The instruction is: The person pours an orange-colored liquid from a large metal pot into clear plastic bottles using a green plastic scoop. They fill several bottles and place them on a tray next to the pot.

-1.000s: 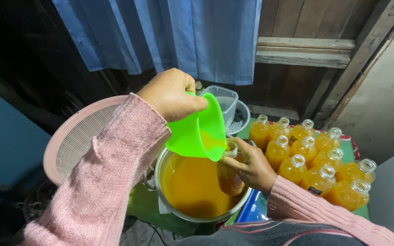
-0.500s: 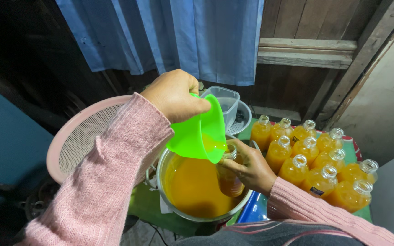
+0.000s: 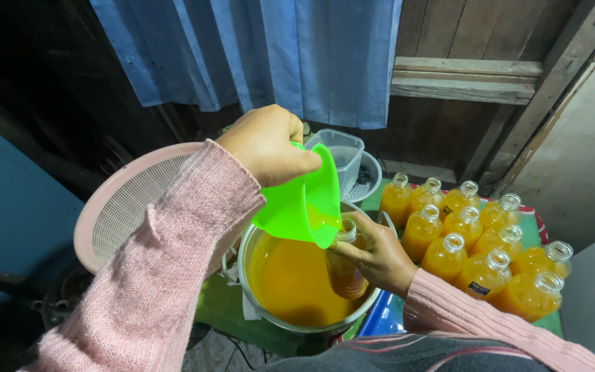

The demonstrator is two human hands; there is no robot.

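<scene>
Over a steel pot of orange juice, the left hand grips a green jug tight and tips its spout down toward a bottle's mouth. The right hand wraps closed around that bottle, holding it upright above the pot, probably so spills fall back in. Filled bottles crowd the table just beside.
</scene>
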